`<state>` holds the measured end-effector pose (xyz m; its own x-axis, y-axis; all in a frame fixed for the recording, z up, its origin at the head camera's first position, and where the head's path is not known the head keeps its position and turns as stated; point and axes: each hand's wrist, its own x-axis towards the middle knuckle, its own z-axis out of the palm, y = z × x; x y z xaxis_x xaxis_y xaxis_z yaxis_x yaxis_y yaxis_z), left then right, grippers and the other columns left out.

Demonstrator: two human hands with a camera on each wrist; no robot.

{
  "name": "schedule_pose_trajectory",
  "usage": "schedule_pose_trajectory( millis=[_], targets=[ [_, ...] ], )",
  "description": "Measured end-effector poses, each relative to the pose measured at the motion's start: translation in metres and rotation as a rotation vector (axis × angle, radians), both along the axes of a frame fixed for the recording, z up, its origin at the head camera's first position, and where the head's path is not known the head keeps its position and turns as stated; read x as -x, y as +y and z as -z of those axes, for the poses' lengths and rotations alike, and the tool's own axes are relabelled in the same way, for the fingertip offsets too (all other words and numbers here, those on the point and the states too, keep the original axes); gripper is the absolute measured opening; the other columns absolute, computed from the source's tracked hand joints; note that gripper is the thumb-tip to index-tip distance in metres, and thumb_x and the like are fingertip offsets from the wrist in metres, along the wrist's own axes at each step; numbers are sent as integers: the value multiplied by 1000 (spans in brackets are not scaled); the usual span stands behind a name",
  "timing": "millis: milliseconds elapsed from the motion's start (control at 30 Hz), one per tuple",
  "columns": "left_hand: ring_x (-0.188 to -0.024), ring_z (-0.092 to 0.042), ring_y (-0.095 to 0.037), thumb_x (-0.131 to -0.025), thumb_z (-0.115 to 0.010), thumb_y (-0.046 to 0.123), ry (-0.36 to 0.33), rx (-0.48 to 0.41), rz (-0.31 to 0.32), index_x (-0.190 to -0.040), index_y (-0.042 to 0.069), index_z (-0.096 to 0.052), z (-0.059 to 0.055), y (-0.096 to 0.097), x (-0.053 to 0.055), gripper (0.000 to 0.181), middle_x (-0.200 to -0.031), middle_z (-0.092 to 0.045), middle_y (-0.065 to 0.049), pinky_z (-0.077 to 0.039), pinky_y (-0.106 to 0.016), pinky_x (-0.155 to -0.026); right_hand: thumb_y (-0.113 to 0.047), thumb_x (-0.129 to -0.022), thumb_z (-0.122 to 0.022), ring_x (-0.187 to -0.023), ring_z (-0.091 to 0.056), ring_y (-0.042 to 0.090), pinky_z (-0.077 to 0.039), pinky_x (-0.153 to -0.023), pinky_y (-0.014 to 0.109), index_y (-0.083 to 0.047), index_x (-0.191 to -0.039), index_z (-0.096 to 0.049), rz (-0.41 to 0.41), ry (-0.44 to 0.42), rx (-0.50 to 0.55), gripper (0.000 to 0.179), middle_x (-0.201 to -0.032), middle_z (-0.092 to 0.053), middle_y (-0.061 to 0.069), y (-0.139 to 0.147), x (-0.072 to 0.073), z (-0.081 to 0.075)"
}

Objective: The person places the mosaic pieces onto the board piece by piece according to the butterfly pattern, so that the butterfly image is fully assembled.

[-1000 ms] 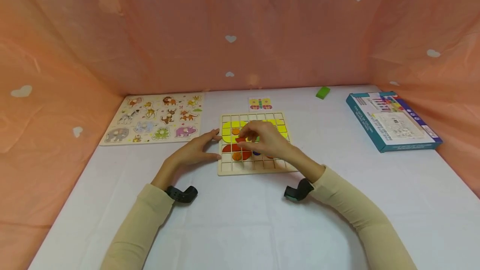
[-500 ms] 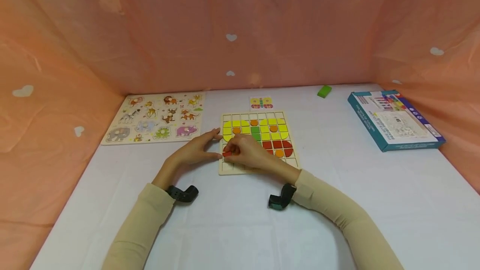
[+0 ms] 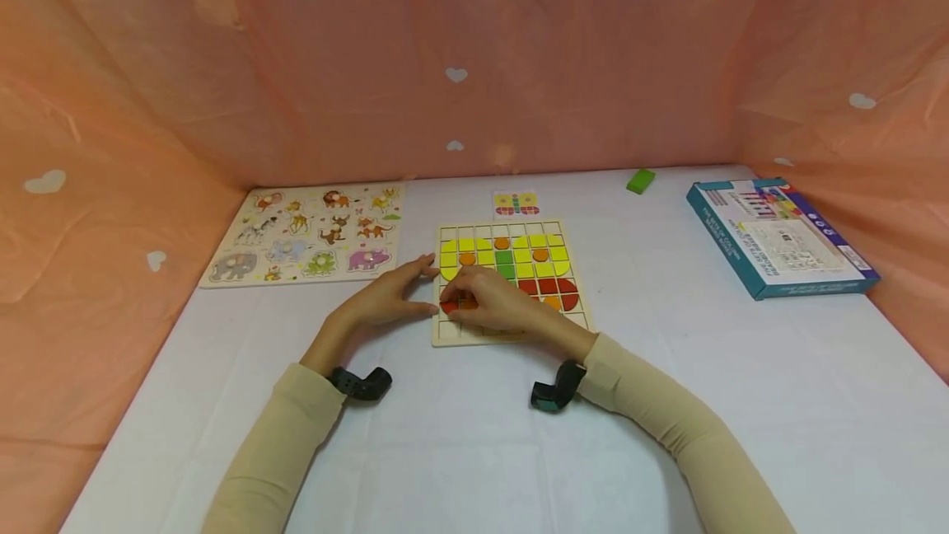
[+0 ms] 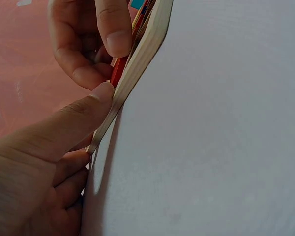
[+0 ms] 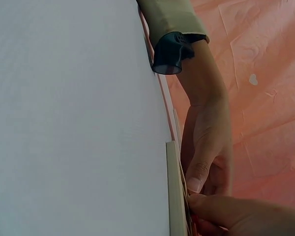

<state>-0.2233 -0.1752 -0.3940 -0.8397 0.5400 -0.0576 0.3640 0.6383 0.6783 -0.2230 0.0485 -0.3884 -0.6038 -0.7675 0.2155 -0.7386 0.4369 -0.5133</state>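
Note:
A wooden grid board [image 3: 452, 336] lies in the middle of the head view, bearing yellow, orange, green and red pieces in a butterfly-like pattern. My right hand [image 3: 489, 301] is over its lower left part, thumb and fingertips pinching a red piece [image 3: 447, 306] with a rounded edge at the left end of the red row. The fingers hide some squares around it. My left hand [image 3: 385, 297] rests against the board's left edge, fingers extended and thumb apart. In the left wrist view, the left thumb [image 4: 101, 96] touches the wooden rim beside the red piece [image 4: 119, 71].
A small pattern card [image 3: 516, 204] lies just behind the board. An animal puzzle board [image 3: 315, 229] is at the back left. A green block [image 3: 641, 181] lies at the back right, near a teal-edged box [image 3: 786, 241]. Pink cloth [image 3: 474, 122] surrounds the white tabletop [image 3: 474, 435].
My right hand has moved left and down across the board with the red piece, to the left end of the red row. My left hand stays at the board's edge.

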Motion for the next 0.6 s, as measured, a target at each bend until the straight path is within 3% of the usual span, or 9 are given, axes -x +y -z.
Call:
schedule_pose_trajectory(
  millis=[600],
  targets=[
    [-142, -15, -25, -83, -70, 36, 10, 3, 6, -142, 8, -38, -1, 1, 0, 73, -152, -27, -5, -15, -47, -114, -22, -83, -71, -85, -52, 10, -44, -77, 24, -8, -101, -69, 6, 5, 33, 22, -95, -67, -2, -1, 2, 6]
  ],
)
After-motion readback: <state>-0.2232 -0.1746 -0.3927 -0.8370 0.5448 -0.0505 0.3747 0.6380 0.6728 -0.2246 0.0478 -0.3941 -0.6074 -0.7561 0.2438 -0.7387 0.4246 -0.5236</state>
